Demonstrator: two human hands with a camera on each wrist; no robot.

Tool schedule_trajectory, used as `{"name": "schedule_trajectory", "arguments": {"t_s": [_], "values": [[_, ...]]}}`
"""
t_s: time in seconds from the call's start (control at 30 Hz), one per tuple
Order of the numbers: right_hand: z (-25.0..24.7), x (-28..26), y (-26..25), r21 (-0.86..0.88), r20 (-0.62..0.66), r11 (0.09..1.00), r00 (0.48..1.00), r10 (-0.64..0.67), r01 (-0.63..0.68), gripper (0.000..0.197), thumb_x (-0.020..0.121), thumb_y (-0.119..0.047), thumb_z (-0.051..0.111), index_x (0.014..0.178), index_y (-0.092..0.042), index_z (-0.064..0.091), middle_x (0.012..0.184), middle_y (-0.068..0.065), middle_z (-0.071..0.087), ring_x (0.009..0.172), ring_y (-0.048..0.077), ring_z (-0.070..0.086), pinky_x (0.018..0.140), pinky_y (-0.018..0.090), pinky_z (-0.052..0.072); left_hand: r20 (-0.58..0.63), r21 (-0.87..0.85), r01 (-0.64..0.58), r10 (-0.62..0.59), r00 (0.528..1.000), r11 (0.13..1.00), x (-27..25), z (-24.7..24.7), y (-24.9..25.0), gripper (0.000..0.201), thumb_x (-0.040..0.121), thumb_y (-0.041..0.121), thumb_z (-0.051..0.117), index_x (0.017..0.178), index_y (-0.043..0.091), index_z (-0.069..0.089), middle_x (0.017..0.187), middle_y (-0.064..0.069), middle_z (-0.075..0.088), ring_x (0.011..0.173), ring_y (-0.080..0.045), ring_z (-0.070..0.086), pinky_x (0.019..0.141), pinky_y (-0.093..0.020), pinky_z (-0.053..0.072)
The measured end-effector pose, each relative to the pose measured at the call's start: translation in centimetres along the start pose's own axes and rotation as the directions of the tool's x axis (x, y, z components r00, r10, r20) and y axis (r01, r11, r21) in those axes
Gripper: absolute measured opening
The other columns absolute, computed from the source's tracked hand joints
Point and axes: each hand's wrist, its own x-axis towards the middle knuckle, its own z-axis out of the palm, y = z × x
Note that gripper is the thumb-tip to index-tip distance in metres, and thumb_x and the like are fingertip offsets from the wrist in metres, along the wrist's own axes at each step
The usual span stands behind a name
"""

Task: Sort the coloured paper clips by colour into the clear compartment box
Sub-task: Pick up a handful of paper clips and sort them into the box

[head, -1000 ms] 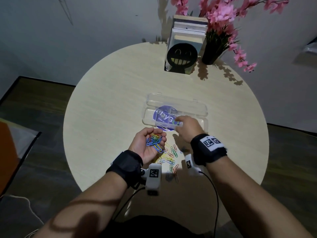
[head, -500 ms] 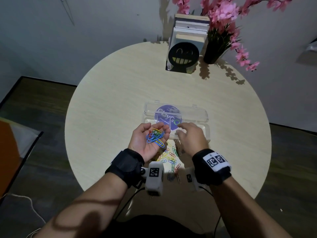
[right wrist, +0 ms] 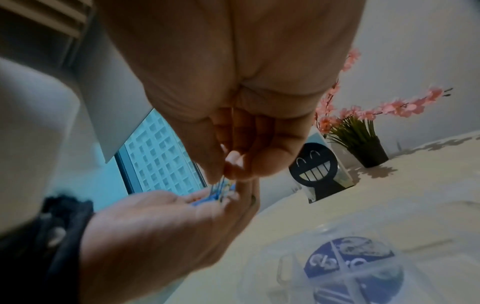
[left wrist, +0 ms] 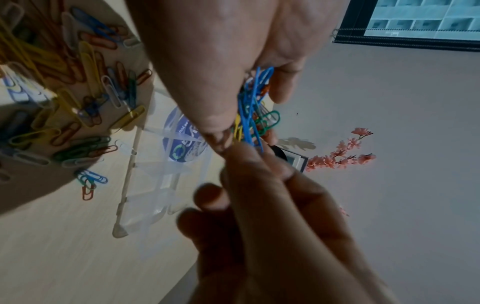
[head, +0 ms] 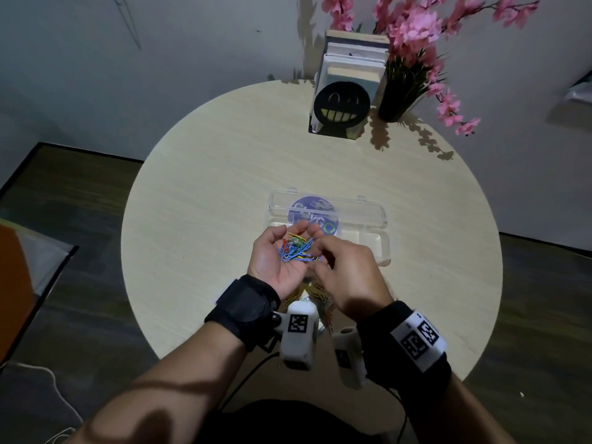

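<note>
My left hand point(head: 294, 236) is cupped palm-up over the table, holding a tangled bunch of paper clips point(head: 297, 249), mostly blue with some green, yellow and red. My right hand point(head: 317, 253) reaches into that bunch from the right, its thumb and finger pinching a blue paper clip point(left wrist: 249, 131). The clear compartment box point(head: 371, 241) lies open just beyond both hands, its lid with a round purple label point(head: 312, 213) folded back. A loose pile of mixed clips point(left wrist: 78, 92) lies on the table under my wrists, mostly hidden in the head view.
A black smiley-face bookend with books point(head: 341, 105) and a black vase of pink flowers point(head: 397, 100) stand at the far edge of the round table point(head: 208, 193). The floor drops away on all sides.
My right hand has drawn back from the box to my left palm and now pinches in the bunch. My left hand has risen slightly towards the box.
</note>
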Motion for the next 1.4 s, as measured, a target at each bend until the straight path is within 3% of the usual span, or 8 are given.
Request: {"name": "schedule_trajectory", "arguments": {"t_s": [0.1,0.2,0.33,0.5,0.63,0.93,1.13,1.4], "values": [[-1.0,0.0,-0.2,0.063,-0.053,0.998,0.998,-0.021,0.024,0.008,0.08,-0.01,0.067,0.085,-0.016,0.068,0.073,-0.001,0.064,0.063,0.012,0.051,0.062,0.021,0.041,-0.008,-0.006,0.003,-0.003,1.0,1.0,-0.1,-0.1,0.3,0.038,0.087,0.018,0.039,0.076,-0.004,0.067,0.088,-0.02,0.065,0.075,-0.032,0.066,0.078,-0.046,0.051],[-2.0,0.2,-0.1,0.14,-0.078,0.99,0.997,-0.022,0.032,0.003,0.08,-0.014,0.071,0.081,-0.016,0.069,0.061,-0.008,0.058,0.059,0.007,0.049,0.055,0.011,0.036,-0.029,-0.048,0.006,-0.007,1.0,0.999,0.1,-0.2,0.3,0.042,0.09,0.018,0.037,0.075,-0.006,0.068,0.088,-0.022,0.063,0.082,-0.033,0.062,0.105,-0.046,0.038],[-2.5,0.3,0.1,0.215,-0.085,0.976,0.996,-0.012,0.03,0.011,0.082,-0.017,0.07,0.074,-0.019,0.064,0.055,-0.009,0.055,0.054,0.007,0.05,0.055,0.019,0.04,-0.056,-0.032,0.021,-0.023,0.998,0.999,-0.1,0.4,0.1,0.03,0.089,0.015,0.038,0.085,-0.004,0.06,0.087,-0.021,0.062,0.069,-0.03,0.065,0.074,-0.037,0.051],[-2.6,0.7,0.4,0.364,-0.076,0.931,0.995,0.061,-0.029,0.017,0.086,-0.012,0.065,0.072,-0.019,0.058,0.058,-0.005,0.058,0.054,0.011,0.052,0.054,0.025,0.044,-0.078,0.006,0.042,-0.041,0.996,0.999,-0.2,0.5,0.0,0.026,0.09,0.012,0.038,0.086,-0.004,0.058,0.078,-0.02,0.066,0.065,-0.026,0.068,0.073,-0.033,0.047],[-2.7,1.5,0.9,0.629,-0.095,0.772,0.976,0.195,-0.093,0.017,0.089,0.001,0.058,0.075,-0.009,0.055,0.062,0.009,0.052,0.047,0.01,0.052,0.047,0.022,0.046,-0.069,-0.012,0.042,-0.043,0.997,0.999,0.1,0.1,0.2,0.027,0.09,0.013,0.037,0.088,-0.004,0.058,0.08,-0.021,0.067,0.067,-0.028,0.063,0.063,-0.031,0.053],[-1.0,6.2,5.1,0.619,-0.144,0.736,0.881,0.45,-0.274,0.018,0.087,0.0,0.057,0.071,-0.008,0.054,0.063,0.008,0.055,0.041,0.011,0.048,0.04,0.021,0.043,-0.102,-0.089,0.032,-0.041,0.994,0.995,0.3,-2.5,2.1,0.039,0.093,0.019,0.036,0.081,-0.004,0.064,0.086,-0.02,0.065,0.074,-0.028,0.064,0.064,-0.03,0.055],[-1.3,6.6,5.0,0.633,-0.131,0.734,0.901,0.413,-0.245,0.016,0.088,0.0,0.057,0.074,-0.007,0.055,0.064,0.006,0.055,0.049,0.017,0.049,0.047,0.025,0.045,-0.134,0.024,0.061,-0.057,0.989,0.998,0.9,-2.3,2.2,0.03,0.092,0.019,0.038,0.087,0.0,0.06,0.076,-0.016,0.064,0.061,-0.023,0.061,0.057,-0.024,0.052],[-0.7,7.6,6.3,0.511,-0.191,0.81,0.881,0.432,-0.286,0.017,0.084,-0.004,0.059,0.069,-0.011,0.056,0.066,0.008,0.06,0.041,0.011,0.051,0.051,0.028,0.048,-0.06,-0.053,0.037,-0.04,0.997,0.998,1.0,-1.5,2.0,0.037,0.094,0.022,0.034,0.091,-0.004,0.06,0.083,-0.02,0.066,0.068,-0.029,0.066,0.064,-0.03,0.057]]}}
